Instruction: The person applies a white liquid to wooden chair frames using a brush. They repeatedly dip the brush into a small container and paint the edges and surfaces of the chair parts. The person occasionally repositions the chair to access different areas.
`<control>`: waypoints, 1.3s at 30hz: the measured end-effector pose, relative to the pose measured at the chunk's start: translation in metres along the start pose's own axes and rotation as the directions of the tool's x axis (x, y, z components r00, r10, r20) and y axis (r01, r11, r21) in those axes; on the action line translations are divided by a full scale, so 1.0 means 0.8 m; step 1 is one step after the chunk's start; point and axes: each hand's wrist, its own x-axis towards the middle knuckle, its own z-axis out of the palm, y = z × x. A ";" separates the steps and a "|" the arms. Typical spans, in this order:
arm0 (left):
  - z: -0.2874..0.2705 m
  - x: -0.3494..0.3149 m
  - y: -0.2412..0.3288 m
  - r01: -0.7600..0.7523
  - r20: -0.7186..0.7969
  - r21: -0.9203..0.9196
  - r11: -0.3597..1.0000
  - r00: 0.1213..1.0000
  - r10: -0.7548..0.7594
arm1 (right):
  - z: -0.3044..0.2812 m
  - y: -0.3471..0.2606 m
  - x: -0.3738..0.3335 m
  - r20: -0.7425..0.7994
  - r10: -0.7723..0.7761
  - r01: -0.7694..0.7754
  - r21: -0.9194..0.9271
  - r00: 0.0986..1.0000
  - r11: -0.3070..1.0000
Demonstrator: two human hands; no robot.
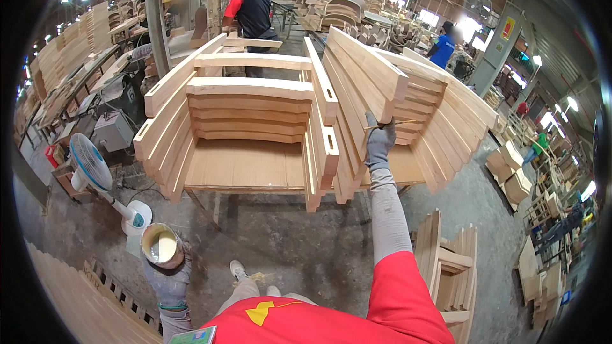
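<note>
Lower left, the left hand (167, 283) grips a cup (150, 240); right of centre, the right hand's (380, 145) fingers hold a stick (404, 121), apparently spreading liquid (166, 246) on wooden frames (370, 67); next likely calls for redipping.

Wide fisheye from head height, downward over hands (168, 280) (380, 143)

We note a low table (248, 169) on thin dark legs, its top brown and flat like board. Two stacks of pale wooden frames lie on it side by side: the left stack (248, 89) and the right stack (360, 73), both overhanging the front edge. Below, we record a grey concrete floor (274, 242), stained in patches. On it: a white pedestal fan (91, 161) at left, more frames (456, 280) stacked at lower right.
</note>
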 end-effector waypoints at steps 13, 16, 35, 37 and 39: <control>-0.012 0.004 0.003 -0.299 0.153 0.592 0.748 0.953 0.260 | 0.004 -0.004 -0.002 -0.002 -0.003 0.003 -0.008 1.000 1.000; -0.006 0.009 -0.002 -0.278 0.158 0.502 0.819 0.961 0.229 | -0.002 0.002 0.006 -0.037 -0.039 0.040 0.024 0.999 0.999; 0.003 0.004 -0.002 -0.424 0.343 0.900 0.105 0.834 0.432 | 0.003 -0.004 -0.003 0.002 0.048 -0.048 -0.039 0.999 0.998; -0.035 0.013 0.001 -0.390 0.375 0.919 -0.053 0.830 0.412 | 0.006 -0.010 -0.005 -0.002 0.058 -0.058 -0.049 0.998 0.997; -0.017 0.003 0.001 -0.340 0.340 0.938 -0.067 0.864 0.372 | 0.004 -0.008 -0.007 0.047 0.090 -0.088 -0.050 0.995 0.995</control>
